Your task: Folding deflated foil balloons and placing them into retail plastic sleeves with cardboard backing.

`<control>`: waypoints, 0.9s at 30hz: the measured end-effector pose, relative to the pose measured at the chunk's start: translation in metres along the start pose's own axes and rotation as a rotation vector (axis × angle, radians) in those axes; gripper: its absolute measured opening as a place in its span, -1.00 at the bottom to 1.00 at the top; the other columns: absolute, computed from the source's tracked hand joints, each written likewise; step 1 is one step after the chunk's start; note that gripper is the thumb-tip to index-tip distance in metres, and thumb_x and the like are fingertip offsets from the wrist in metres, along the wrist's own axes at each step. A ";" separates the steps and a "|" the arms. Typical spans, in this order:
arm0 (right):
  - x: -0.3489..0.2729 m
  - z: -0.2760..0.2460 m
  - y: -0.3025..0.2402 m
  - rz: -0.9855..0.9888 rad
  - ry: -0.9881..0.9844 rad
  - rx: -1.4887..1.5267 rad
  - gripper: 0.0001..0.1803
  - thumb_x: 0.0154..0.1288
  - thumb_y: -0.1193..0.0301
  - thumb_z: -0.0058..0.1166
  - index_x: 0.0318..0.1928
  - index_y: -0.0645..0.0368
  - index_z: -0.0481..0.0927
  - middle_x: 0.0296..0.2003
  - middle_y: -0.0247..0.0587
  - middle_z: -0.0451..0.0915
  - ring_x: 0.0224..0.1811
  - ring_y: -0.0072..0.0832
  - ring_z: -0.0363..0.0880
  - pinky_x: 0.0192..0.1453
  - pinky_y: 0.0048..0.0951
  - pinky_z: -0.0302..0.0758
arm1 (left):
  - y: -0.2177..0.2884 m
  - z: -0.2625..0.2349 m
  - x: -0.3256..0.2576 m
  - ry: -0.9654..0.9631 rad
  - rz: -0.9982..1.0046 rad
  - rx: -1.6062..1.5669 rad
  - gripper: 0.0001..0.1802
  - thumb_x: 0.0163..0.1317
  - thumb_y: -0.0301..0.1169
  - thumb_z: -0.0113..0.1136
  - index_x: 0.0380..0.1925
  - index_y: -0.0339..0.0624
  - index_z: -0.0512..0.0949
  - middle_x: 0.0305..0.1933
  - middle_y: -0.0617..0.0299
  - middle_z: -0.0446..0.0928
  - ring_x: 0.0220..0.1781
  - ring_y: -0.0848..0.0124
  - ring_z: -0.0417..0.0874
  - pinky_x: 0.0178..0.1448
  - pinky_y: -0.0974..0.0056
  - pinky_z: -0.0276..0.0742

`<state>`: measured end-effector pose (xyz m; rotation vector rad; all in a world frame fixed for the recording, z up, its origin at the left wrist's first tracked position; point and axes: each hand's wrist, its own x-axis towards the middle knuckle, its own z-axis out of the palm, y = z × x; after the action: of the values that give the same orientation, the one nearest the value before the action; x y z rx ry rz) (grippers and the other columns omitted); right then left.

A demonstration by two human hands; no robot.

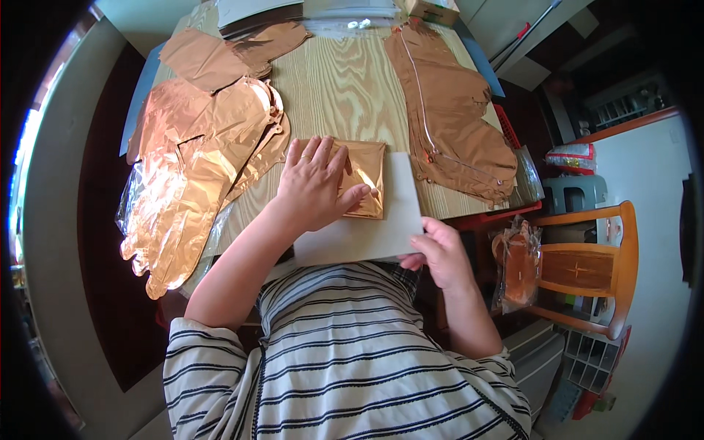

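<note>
A foil balloon [372, 172], copper-coloured and folded into a flat square, lies on a pale grey card [352, 243] at the table's near edge. My left hand [317, 183] rests on its left part, palm down with the fingers stretched out. The card extends past the foil to the right and toward me. At its near right corner, my right hand [440, 253] pinches the edge between thumb and fingers.
Flat foil balloons [191, 161] are heaped on the left of the wood-grain table [337, 81]. More foil balloons [455, 110] lie to the right, with a white ribbon across them. Clear sheets [348, 13] are stacked at the back. A wooden chair [587, 270] holds a bagged packet [519, 264].
</note>
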<state>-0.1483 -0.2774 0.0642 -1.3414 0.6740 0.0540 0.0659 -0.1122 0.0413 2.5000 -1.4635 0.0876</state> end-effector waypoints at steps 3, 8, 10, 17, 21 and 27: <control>-0.023 -0.043 -0.012 0.063 -0.063 -0.158 -0.76 0.46 0.41 0.00 -0.01 0.30 0.58 -0.36 -0.14 0.73 -0.47 -0.53 0.71 -0.40 -0.58 0.59 | -0.001 0.004 -0.003 0.029 0.013 -0.001 -0.13 0.39 0.28 -0.09 0.36 -0.29 0.35 0.43 -0.20 0.33 0.52 -0.10 0.24 0.57 -0.18 -0.01; -0.073 -0.131 -0.059 0.011 0.184 -0.393 -0.77 0.47 0.45 -0.03 0.02 0.29 0.56 -0.38 -0.19 0.71 -0.48 -0.58 0.68 -0.44 -0.64 0.53 | -0.003 0.024 -0.018 0.139 -0.009 0.003 -0.05 0.35 0.34 -0.07 0.45 -0.22 0.28 0.50 -0.21 0.25 0.57 -0.11 0.17 0.58 -0.21 -0.05; -0.080 -0.152 -0.080 -0.149 0.299 -0.440 -0.76 0.49 0.43 -0.03 0.03 0.29 0.54 -0.36 -0.19 0.71 -0.48 -0.61 0.65 -0.43 -0.65 0.49 | -0.001 0.020 -0.018 0.092 -0.029 0.018 -0.02 0.34 0.36 -0.07 0.48 -0.20 0.25 0.52 -0.20 0.21 0.59 -0.11 0.14 0.59 -0.23 -0.07; 0.085 -0.111 -0.087 -0.416 0.421 -0.295 -0.73 0.45 0.38 0.09 0.04 0.27 0.56 -0.24 -0.10 0.74 -0.45 -0.60 0.62 -0.30 -0.57 0.51 | 0.006 0.025 -0.019 0.057 -0.051 -0.050 0.00 0.36 0.40 -0.18 0.50 -0.19 0.22 0.57 -0.19 0.14 0.64 -0.10 0.03 0.62 -0.28 -0.15; 0.145 -0.057 -0.077 -0.381 0.192 -0.751 -0.85 0.35 0.49 0.13 -0.26 0.37 0.64 -0.33 -0.08 0.74 -0.40 -0.48 0.68 -0.29 -0.36 0.62 | 0.012 0.023 -0.029 0.096 -0.052 -0.056 -0.02 0.36 0.36 -0.11 0.49 -0.21 0.23 0.55 -0.21 0.17 0.63 -0.13 0.07 0.61 -0.28 -0.13; 0.128 -0.024 -0.075 -0.043 -0.329 -0.911 -0.86 0.21 0.50 0.18 -0.46 0.31 0.60 -0.58 -0.27 0.62 -0.53 -0.62 0.58 -0.43 -0.44 0.52 | 0.020 0.019 -0.043 0.161 -0.076 -0.036 -0.06 0.35 0.30 -0.02 0.46 -0.24 0.27 0.53 -0.24 0.20 0.60 -0.18 0.12 0.60 -0.29 -0.13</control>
<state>-0.0233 -0.3614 0.0673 -2.1510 0.3290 0.5916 0.0264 -0.0894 0.0189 2.4537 -1.2940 0.2405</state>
